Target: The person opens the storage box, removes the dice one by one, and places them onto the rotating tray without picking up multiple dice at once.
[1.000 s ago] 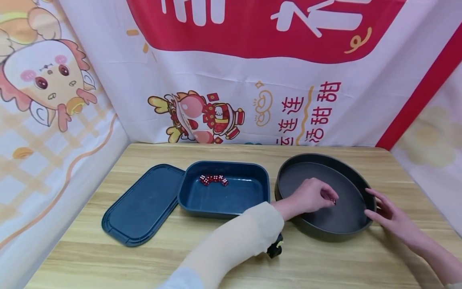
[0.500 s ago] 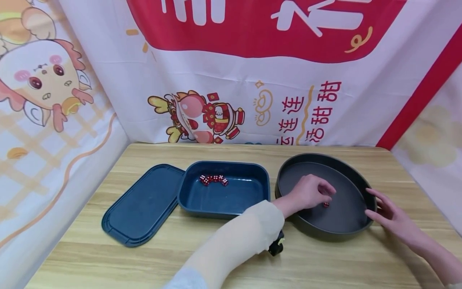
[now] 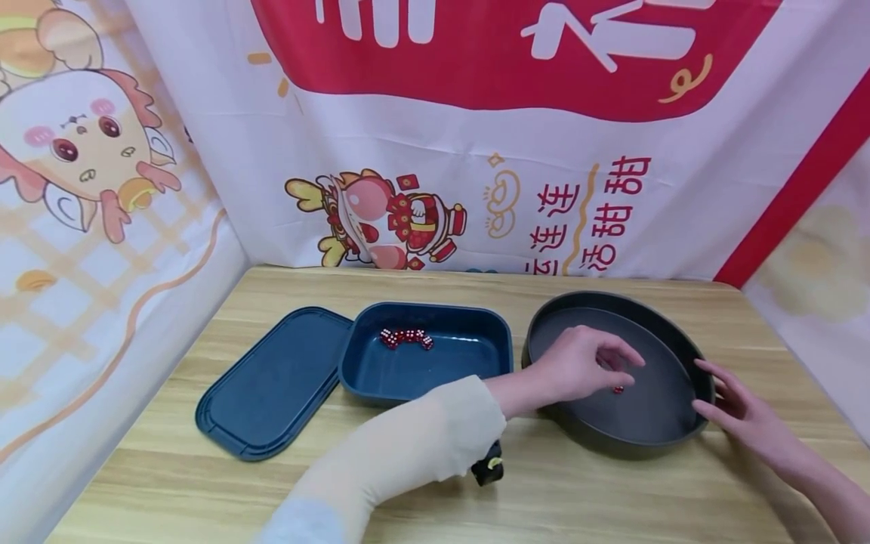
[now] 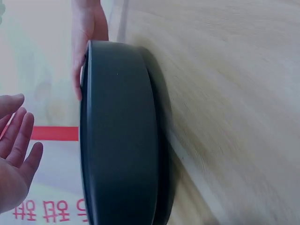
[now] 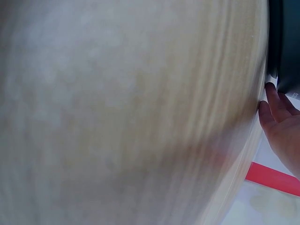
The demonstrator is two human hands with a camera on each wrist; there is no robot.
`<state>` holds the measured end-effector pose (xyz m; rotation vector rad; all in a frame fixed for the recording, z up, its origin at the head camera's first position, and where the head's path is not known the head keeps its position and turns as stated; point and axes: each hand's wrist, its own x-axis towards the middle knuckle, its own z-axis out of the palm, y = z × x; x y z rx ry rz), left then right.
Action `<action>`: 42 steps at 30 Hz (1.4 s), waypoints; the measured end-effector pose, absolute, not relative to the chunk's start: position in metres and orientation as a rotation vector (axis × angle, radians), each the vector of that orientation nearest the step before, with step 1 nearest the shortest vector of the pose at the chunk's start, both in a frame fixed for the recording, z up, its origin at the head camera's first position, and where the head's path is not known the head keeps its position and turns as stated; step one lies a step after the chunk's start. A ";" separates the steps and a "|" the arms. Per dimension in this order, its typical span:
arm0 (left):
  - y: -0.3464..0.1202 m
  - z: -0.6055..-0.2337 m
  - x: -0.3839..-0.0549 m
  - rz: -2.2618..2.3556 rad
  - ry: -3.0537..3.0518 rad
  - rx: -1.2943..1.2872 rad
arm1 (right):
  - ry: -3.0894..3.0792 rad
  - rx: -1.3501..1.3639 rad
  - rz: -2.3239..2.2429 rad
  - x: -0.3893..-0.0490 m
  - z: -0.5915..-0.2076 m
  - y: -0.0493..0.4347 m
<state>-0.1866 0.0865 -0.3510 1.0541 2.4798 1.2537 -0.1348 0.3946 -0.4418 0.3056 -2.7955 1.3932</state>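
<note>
In the head view my left hand (image 3: 584, 364) reaches over a round dark pan (image 3: 652, 415), fingers loosely bent and thumb apart from them. Just below its fingertips, a small red die (image 3: 618, 390) lies on the pan's floor. The left wrist view shows the fingers (image 4: 21, 136) spread with nothing between them. At the pan's right side, my right hand (image 3: 748, 419) rests its fingertips and thumb on the rim. Left of the pan, a blue rectangular container (image 3: 435, 381) holds several red dice with white dots (image 3: 406, 338) near its back left.
A blue lid (image 3: 275, 385) lies on the wooden table (image 3: 435, 514), touching or nearly touching the container's left side. Printed cloth (image 3: 401, 136) hangs behind the table and along its sides. A small black device (image 3: 488, 465) shows under my left forearm.
My left hand held a red die over the pan a second ago. The die is now on the pan's floor and the fingers have parted. The right hand stays at the rim.
</note>
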 end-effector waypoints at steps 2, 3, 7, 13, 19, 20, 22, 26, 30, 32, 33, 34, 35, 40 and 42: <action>0.079 -0.348 -0.185 1.216 2.484 1.090 | -2.792 0.308 1.402 -0.134 -0.442 0.395; 0.075 -0.346 -0.185 1.195 2.484 1.111 | -2.793 0.308 1.407 -0.134 -0.443 0.395; 0.055 -0.341 -0.190 1.142 2.446 1.197 | -2.794 0.310 1.419 -0.133 -0.443 0.396; 0.020 -0.337 -0.199 1.015 2.388 1.252 | -2.779 0.328 1.434 -0.134 -0.443 0.396; -0.017 -0.334 -0.207 1.006 2.344 1.315 | -2.786 0.312 1.427 -0.133 -0.442 0.395; -0.023 -0.333 -0.210 1.013 2.343 1.323 | -2.787 0.309 1.425 -0.133 -0.442 0.395; -0.036 -0.332 -0.215 1.034 2.343 1.312 | -2.788 0.307 1.421 -0.134 -0.442 0.395; -0.063 -0.332 -0.227 1.069 2.363 1.257 | -2.800 0.297 1.424 -0.134 -0.442 0.395; -0.091 -0.339 -0.239 1.057 2.406 1.181 | -2.806 0.292 1.437 -0.134 -0.441 0.396; -0.104 -0.344 -0.244 1.027 2.432 1.143 | -2.809 0.290 1.444 -0.134 -0.441 0.396; -0.111 -0.348 -0.246 1.013 2.444 1.118 | -2.807 0.292 1.446 -0.134 -0.441 0.396; -0.117 -0.351 -0.249 0.997 2.454 1.096 | -2.808 0.294 1.449 -0.134 -0.441 0.396; -0.122 -0.354 -0.251 0.980 2.465 1.074 | -2.806 0.295 1.450 -0.134 -0.441 0.396; -0.141 -0.369 -0.261 0.899 2.495 0.998 | -2.804 0.301 1.453 -0.134 -0.440 0.395; -0.145 -0.374 -0.264 0.865 2.503 0.979 | -2.795 0.308 1.456 -0.134 -0.441 0.395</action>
